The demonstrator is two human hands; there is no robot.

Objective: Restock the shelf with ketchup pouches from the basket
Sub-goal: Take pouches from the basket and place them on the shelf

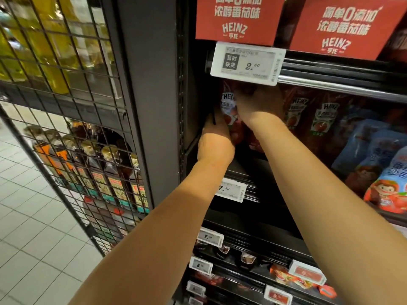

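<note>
Reaching up from the bottom of the view, two bare forearms cross the lower shelves toward the dark shelf (246,170) where the task is under way. Nearest the camera, at the bottom right, small jars (247,259) sit behind white price tags (210,237), with red-labelled tags (307,271) further right. To the left, a black wire-mesh panel (72,133) fences off rows of dark sauce bottles (105,170), and pale floor tiles (26,216) spread below it. Higher up, the left hand (214,143) sits at the left end of the shelf, close to the black upright post (152,102); its fingers curl round the lower left edge of a red ketchup pouch (229,111). The right hand (258,104) covers the pouch's upper right side, its fingers bent over the top and partly lost in shadow, so how tightly they grip cannot be made out, though they plainly hold it. The pouch stands roughly upright in the leftmost slot of the shelf, just under an electronic price label (247,63) reading 2.80. Further right on the same shelf stand more red pouches (323,119), and beyond them blue pouches with a cartoon figure (387,172). Farthest up, red Heinz cartons (237,18) rest on the shelf above.
</note>
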